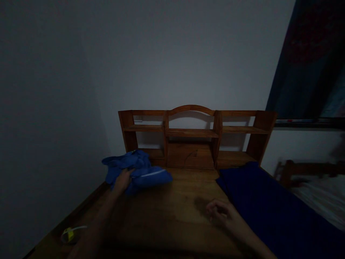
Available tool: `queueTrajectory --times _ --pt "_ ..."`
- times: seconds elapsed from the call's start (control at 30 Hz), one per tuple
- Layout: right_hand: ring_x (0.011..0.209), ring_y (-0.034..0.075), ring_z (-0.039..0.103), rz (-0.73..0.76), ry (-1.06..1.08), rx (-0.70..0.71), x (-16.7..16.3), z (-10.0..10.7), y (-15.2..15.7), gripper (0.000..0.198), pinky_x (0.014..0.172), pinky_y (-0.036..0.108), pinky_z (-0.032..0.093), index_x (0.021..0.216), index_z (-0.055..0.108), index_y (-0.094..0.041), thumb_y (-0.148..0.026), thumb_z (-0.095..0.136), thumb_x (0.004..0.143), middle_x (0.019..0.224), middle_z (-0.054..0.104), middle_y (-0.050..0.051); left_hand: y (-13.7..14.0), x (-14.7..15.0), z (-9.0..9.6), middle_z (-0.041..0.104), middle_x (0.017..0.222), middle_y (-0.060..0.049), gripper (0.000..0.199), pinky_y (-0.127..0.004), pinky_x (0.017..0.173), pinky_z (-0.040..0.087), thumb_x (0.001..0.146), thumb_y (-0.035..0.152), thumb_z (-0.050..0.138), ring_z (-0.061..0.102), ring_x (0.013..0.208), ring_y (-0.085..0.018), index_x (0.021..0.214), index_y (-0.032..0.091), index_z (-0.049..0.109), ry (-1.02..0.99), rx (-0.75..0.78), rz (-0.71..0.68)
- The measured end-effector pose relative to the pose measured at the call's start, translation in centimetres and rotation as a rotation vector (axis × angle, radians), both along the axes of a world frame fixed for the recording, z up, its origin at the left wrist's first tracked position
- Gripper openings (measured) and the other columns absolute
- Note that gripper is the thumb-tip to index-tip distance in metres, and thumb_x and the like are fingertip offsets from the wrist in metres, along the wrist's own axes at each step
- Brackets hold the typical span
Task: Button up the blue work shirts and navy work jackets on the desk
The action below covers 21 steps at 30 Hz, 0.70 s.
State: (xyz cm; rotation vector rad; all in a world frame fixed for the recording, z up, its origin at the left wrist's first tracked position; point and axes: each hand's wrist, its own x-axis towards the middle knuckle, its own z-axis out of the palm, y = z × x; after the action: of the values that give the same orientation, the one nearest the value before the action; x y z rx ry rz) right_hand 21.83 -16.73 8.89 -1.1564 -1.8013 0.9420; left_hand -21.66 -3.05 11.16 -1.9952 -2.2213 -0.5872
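Note:
A crumpled light-blue garment [155,177] with a pale stripe lies at the left back of the wooden desk, by the shelf. My left hand [124,180] is on its near side, with the fingers closed into the cloth and partly hidden by its folds. Over the desk's right half, my right hand [219,212] hovers with fingers loosely curled, a gap beside the thumb and nothing in it. Just right of this hand a dark-blue cloth [258,201] is spread flat across the desk's right side.
A wooden shelf unit [192,133] with several compartments stands along the back of the desk [175,212], against the wall. At the near left lies a small roll with a yellow patch [70,234] and a white strip. A bed [320,190] and a dark curtain [304,64] are on the right.

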Motion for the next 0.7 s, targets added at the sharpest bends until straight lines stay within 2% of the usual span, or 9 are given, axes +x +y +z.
queueTrajectory --times 0.1,0.23,0.3,0.4,0.5,0.6,0.7 --pt "0.071 0.019 0.059 -0.016 -0.023 -0.011 0.9 0.0 -1.3 0.03 0.064 0.028 0.045 0.079 0.063 -0.022 -0.045 0.045 0.086 0.076 0.063 0.004 1.8 -1.2 -1.3 0.056 0.113 -0.011 0.045 -0.037 0.09 0.04 0.08 0.012 0.044 0.051 0.11 -0.027 0.123 0.022 0.05 0.11 -0.028 0.026" --pt "0.074 0.02 0.06 -0.026 -0.048 -0.03 1.5 0.5 -2.8 0.031 0.066 0.029 0.045 0.077 0.062 -0.023 -0.047 0.044 0.086 0.076 0.064 0.004 3.4 -0.8 -2.1 0.058 0.114 -0.016 0.046 -0.042 0.088 0.039 0.08 0.016 0.043 0.054 0.105 -0.031 0.125 0.019 0.047 0.12 -0.083 0.021" --pt "0.074 0.02 0.06 -0.033 -0.057 -0.049 1.6 0.5 -3.4 0.03 0.067 0.029 0.045 0.076 0.062 -0.024 -0.047 0.045 0.085 0.076 0.064 0.004 3.5 0.3 -2.5 0.054 0.12 -0.019 0.049 -0.044 0.091 0.037 0.076 0.024 0.052 0.05 0.111 -0.035 0.124 0.017 0.048 0.104 -0.139 -0.019" --pt "0.076 0.02 0.06 -0.025 -0.066 -0.06 1.4 -0.2 -3.6 0.03 0.07 0.03 0.045 0.076 0.063 -0.024 -0.046 0.044 0.086 0.077 0.064 0.004 3.0 2.8 -3.9 0.048 0.127 -0.021 0.069 -0.044 0.094 0.034 0.066 0.048 0.063 0.044 0.117 -0.039 0.124 0.015 0.047 0.07 -0.202 -0.115" --pt "0.079 0.02 0.061 0.012 -0.056 -0.062 0.6 -0.8 -3.3 0.03 0.073 0.03 0.045 0.079 0.064 -0.023 -0.045 0.045 0.086 0.08 0.065 0.004 2.4 5.6 -5.9 0.047 0.127 -0.025 0.085 -0.044 0.094 0.035 0.062 0.065 0.059 0.043 0.118 -0.039 0.124 0.009 0.043 0.043 -0.103 -0.091" --pt "0.077 0.019 0.061 0.052 -0.028 -0.073 -0.3 -1.0 -2.9 0.031 0.071 0.029 0.044 0.081 0.064 -0.021 -0.045 0.046 0.087 0.079 0.065 0.004 2.8 7.5 -7.2 0.051 0.122 -0.024 0.077 -0.043 0.091 0.039 0.067 0.061 0.058 0.049 0.113 -0.036 0.123 0.011 0.041 0.009 0.028 0.074" --pt "0.075 0.018 0.06 0.072 -0.006 -0.062 -0.7 -0.9 -2.8 0.032 0.072 0.028 0.044 0.08 0.064 -0.019 -0.045 0.046 0.087 0.077 0.065 0.004 4.3 7.4 -6.7 0.058 0.111 -0.02 0.057 -0.042 0.085 0.043 0.072 0.047 0.06 0.058 0.102 -0.033 0.116 0.014 0.046 -0.135 0.073 0.144"
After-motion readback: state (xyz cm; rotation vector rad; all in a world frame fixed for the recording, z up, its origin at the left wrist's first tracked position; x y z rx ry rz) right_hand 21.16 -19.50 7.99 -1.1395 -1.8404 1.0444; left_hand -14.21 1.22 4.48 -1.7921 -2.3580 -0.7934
